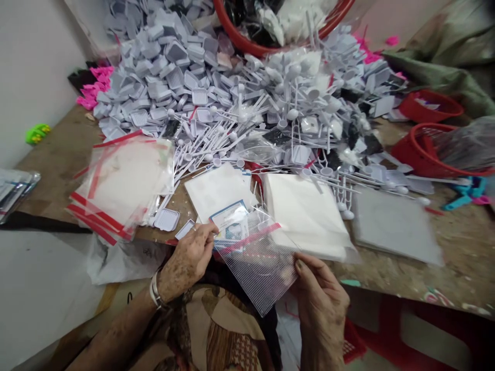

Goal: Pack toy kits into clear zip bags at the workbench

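My left hand pinches the top edge of a clear zip bag with a red seal strip. My right hand grips the bag's lower right side between thumb and fingers. Inside the bag lie a white plastic mesh sheet and a printed card with a blue border. Just beyond the bag, a stack of white paper sheets rests on the wooden table. A second white sheet lies under the bag's upper edge.
A large heap of grey-white plastic trays and spoons fills the table's back. Red-sealed bags lie to the left, a grey mesh sheet to the right. Red baskets stand at the right, with a red stool below the table edge.
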### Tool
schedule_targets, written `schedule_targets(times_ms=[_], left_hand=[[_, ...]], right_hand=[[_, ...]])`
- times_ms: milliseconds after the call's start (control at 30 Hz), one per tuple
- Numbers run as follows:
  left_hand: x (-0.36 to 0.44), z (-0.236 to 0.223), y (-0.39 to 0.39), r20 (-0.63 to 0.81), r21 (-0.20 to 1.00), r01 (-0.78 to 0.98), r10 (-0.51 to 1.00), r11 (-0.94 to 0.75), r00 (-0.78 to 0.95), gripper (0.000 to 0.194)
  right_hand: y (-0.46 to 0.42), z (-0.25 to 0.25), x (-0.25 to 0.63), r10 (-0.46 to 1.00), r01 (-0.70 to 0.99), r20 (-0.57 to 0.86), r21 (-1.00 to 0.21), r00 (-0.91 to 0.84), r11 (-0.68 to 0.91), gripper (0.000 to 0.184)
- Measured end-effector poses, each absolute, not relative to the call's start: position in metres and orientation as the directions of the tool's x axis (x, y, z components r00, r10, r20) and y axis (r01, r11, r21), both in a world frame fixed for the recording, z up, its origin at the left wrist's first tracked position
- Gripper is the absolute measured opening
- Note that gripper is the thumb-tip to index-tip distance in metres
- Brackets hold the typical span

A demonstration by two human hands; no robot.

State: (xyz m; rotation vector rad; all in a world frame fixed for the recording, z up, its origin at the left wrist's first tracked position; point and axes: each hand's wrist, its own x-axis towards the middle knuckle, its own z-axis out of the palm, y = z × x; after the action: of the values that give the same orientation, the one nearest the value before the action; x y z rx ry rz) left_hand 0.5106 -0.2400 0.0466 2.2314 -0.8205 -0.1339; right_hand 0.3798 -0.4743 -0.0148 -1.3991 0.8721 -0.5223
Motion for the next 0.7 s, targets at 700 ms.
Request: schedule_targets(times_ms=[700], left_hand=[[0.493,0.040,-0.239,0.308,0.210,-0.754,-0.690,-0.623,0.655,0.037]], right_hand=[[-0.467,-0.026,0.377,-0.794,-0.206,-0.214,-0.972,0.569,0.114,0.027]])
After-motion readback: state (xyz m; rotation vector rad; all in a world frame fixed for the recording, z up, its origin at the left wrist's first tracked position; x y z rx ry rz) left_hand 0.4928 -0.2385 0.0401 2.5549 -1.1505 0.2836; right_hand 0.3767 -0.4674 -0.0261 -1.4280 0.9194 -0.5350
